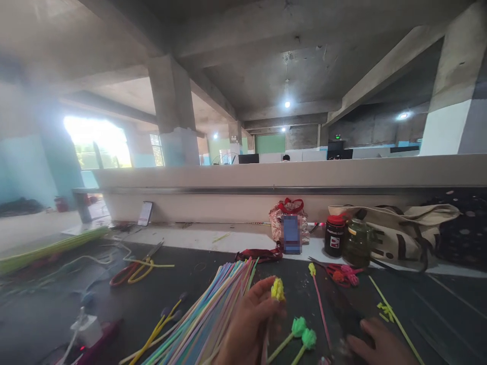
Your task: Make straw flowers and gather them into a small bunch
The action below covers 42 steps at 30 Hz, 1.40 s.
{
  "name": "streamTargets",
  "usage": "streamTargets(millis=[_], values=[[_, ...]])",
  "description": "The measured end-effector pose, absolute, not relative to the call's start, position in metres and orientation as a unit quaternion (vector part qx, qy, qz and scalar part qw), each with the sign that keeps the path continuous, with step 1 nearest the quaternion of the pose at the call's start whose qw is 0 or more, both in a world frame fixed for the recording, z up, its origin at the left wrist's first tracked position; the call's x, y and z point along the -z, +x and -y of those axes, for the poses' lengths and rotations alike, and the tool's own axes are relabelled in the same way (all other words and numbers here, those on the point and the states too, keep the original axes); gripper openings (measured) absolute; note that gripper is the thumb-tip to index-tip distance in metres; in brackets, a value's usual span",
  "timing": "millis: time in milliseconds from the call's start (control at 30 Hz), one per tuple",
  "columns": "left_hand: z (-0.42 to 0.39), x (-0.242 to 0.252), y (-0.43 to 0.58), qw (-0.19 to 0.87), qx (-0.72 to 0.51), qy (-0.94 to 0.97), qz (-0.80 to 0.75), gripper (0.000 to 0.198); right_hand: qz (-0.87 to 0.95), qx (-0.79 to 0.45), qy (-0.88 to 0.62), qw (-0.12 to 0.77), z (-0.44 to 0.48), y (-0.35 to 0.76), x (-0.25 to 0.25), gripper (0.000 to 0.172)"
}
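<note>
My left hand (249, 322) pinches a small yellow flower head (277, 289), raised above the dark table; any stem below it is hard to make out. Low on the right, my right hand (380, 342) is slightly blurred, fingers apart, with nothing visible in it. Between the hands lie two green flower heads (304, 333) on pale stems. A pink stem (321, 306) with a yellow tip lies just left of my right hand. Partly behind my left hand spreads a bundle of long pastel craft stems (207, 312). Yellow snippets (387, 312) lie beside a long yellow-green stem (395, 317).
Red-handled scissors (125, 274) lie at left, near a white plug (90, 330) on a power strip. Along the back stand a phone (145, 213), a patterned bag (276, 220), a red-lidded jar (335, 235), a bottle (357, 243) and a canvas bag (399, 243). A low partition (213, 177) rises behind.
</note>
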<state>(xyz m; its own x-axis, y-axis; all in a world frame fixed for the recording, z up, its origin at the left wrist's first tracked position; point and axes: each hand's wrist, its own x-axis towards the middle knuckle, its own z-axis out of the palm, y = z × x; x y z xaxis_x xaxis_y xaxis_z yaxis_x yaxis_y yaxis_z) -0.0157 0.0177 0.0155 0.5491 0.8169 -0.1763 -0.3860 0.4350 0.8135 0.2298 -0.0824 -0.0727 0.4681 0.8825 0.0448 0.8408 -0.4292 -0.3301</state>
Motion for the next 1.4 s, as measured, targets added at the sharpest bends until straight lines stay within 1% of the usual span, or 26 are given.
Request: streamTargets(millis=[133, 333, 500, 667, 767, 867, 1000, 1133, 1300, 1400], values=[[-0.018, -0.021, -0.021, 0.811, -0.351, 0.358, -0.302, 0.031, 0.521, -0.022, -0.845, 0.115, 0.074, 0.229, 0.062, 0.026], [-0.021, -0.014, -0.021, 0.828, -0.365, 0.333, -0.264, 0.024, 0.503, -0.010, -0.862, 0.067, 0.055, 0.227, 0.054, 0.021], [-0.029, -0.007, -0.019, 0.836, -0.342, 0.326, -0.278, 0.034, 0.492, -0.018, -0.870, 0.020, 0.038, 0.227, 0.054, 0.019], [-0.028, -0.007, -0.019, 0.827, -0.356, 0.336, -0.277, 0.040, 0.488, -0.019, -0.872, -0.007, 0.021, 0.224, 0.049, 0.021], [-0.028, -0.007, -0.020, 0.833, -0.354, 0.329, -0.269, 0.039, 0.491, -0.011, -0.871, -0.014, 0.013, 0.221, 0.045, 0.022], [-0.030, -0.006, -0.021, 0.837, -0.353, 0.324, -0.265, 0.034, 0.490, 0.002, -0.872, -0.015, 0.009, 0.219, 0.042, 0.023], [-0.035, -0.007, -0.023, 0.841, -0.353, 0.316, -0.262, 0.029, 0.494, 0.028, -0.869, 0.010, 0.013, 0.216, 0.032, 0.025], [-0.034, -0.011, -0.026, 0.848, -0.339, 0.314, -0.260, 0.031, 0.523, 0.052, -0.847, 0.081, 0.027, 0.202, 0.020, 0.026], [-0.027, -0.016, -0.027, 0.836, -0.351, 0.325, -0.268, 0.033, 0.595, -0.054, -0.786, 0.158, 0.044, 0.183, 0.018, 0.008], [-0.026, -0.017, -0.027, 0.836, -0.341, 0.335, -0.270, 0.032, 0.603, -0.100, -0.765, 0.204, 0.051, 0.175, 0.016, 0.006]])
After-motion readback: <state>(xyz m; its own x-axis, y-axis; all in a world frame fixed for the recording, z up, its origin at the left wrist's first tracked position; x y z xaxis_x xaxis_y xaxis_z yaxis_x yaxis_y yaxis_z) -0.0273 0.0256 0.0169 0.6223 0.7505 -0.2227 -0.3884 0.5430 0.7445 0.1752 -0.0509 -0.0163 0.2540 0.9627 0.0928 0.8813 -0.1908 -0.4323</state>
